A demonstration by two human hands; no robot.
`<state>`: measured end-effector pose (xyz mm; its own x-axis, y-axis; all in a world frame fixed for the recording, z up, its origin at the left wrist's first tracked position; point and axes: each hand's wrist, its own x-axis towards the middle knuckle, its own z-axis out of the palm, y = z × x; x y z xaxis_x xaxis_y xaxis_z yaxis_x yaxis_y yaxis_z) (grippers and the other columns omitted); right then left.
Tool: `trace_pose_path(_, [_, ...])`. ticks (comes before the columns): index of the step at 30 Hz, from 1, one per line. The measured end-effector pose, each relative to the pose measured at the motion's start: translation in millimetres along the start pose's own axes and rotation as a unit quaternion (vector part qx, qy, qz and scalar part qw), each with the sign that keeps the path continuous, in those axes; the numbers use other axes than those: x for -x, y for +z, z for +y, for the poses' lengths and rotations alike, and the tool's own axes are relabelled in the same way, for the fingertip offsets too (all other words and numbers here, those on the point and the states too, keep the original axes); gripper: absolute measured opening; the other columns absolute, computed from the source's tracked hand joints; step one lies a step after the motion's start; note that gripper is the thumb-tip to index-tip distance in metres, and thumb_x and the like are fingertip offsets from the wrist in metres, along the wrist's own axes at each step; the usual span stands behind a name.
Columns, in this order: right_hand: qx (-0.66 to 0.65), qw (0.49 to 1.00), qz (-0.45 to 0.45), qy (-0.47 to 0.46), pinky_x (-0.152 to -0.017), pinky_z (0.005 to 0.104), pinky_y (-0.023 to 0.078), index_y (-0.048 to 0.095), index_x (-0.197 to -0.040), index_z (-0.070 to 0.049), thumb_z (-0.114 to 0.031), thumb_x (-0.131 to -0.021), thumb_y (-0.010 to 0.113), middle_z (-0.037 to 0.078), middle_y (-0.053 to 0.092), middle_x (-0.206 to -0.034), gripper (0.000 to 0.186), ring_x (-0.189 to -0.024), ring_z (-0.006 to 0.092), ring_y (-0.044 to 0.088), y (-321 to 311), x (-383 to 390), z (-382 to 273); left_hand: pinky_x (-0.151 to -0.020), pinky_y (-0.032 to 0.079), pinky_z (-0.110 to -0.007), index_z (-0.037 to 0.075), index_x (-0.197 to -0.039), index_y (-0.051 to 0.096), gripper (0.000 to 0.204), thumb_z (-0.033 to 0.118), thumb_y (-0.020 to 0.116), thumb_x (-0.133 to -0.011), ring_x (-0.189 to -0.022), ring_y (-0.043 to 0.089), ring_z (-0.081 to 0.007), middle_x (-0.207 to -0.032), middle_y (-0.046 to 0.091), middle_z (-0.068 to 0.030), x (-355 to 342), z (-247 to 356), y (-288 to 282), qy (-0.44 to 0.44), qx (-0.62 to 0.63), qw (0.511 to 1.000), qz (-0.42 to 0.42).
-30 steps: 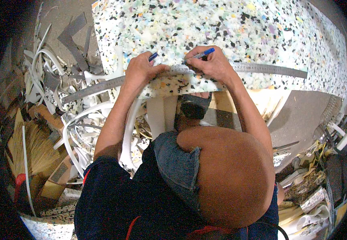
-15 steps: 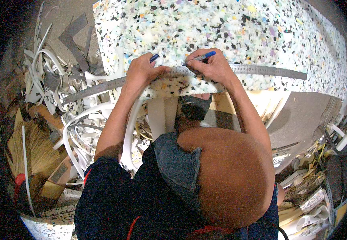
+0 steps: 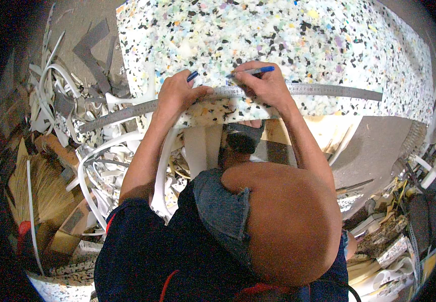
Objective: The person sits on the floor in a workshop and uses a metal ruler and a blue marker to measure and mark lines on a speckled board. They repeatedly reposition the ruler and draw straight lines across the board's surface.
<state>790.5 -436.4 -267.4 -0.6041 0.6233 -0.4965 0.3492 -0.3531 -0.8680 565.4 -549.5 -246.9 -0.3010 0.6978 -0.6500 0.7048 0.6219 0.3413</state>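
upholstery workshop, speckled foam slab, offcut strips

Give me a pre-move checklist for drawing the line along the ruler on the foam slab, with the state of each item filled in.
1. Metal ruler lies flat across the speckled foam slab: ok.
2. Left hand presses the ruler down: ok.
3. Right hand holds the blue pen: ok.
4. Pen tip set against the ruler edge: cannot tell, the fingers hide it.
5. Ruler supported along its whole length: not ok, its left end overhangs the slab above the white scrap strips.
6. Second blue pen by the left hand clear of the line: cannot tell.
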Motion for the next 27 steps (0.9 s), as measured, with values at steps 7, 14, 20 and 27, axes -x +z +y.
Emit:
trace_pose_path(7, [-0.081,0.995,0.057,-0.003,-0.062,0.0223,0.049,0.074,-0.106,-0.002,-0.015,-0.092,0.073,0.003,0.070,-0.084,0.019,-0.069,0.0088,0.062,-30,11,1,-0.062,0.048,-0.042,0.003,-0.076,0.056,0.062,0.057,0.086,-0.068,-0.066,0.060,-0.0315,-0.072,0.063,-0.0154,2,-1,0,-0.005,0.014,1.000,0.013])
trace_pose_path(14, [0.448,0.851,0.173,-0.211,-0.095,0.0434,0.048,0.063,-0.131,-0.007,-0.016,-0.091,0.070,0.015,0.070,-0.110,0.042,-0.104,0.0342,0.065,-114,49,-32,-0.057,0.044,-0.036,0.001,-0.075,0.049,0.058,0.040,0.091,-0.070,-0.059,0.047,-0.0213,-0.065,0.053,-0.0106,17,0,-33,-0.001,0.111,0.990,0.086])
trace_pose_path(20, [0.572,0.734,0.235,-0.279,-0.114,0.0658,0.025,0.052,-0.143,-0.011,-0.023,-0.079,0.079,0.016,0.060,-0.128,0.070,-0.126,0.0379,0.051,-164,7,-50,-0.056,0.039,-0.031,0.004,-0.080,0.050,0.051,0.032,0.092,-0.070,-0.063,0.039,-0.0119,-0.068,0.045,0.0018,-39,-14,-100,0.086,0.101,0.966,0.221])
trace_pose_path(27, [0.576,0.716,0.352,-0.179,-0.110,0.0701,0.029,0.048,-0.143,-0.011,-0.021,-0.077,0.078,0.018,0.056,-0.135,0.073,-0.132,0.0423,0.046,-205,-104,-61,-0.055,0.035,-0.027,0.009,-0.075,0.045,0.048,0.027,0.089,-0.075,-0.062,0.037,-0.0092,-0.067,0.041,0.0050,-135,-11,-143,0.167,0.177,0.937,0.251])
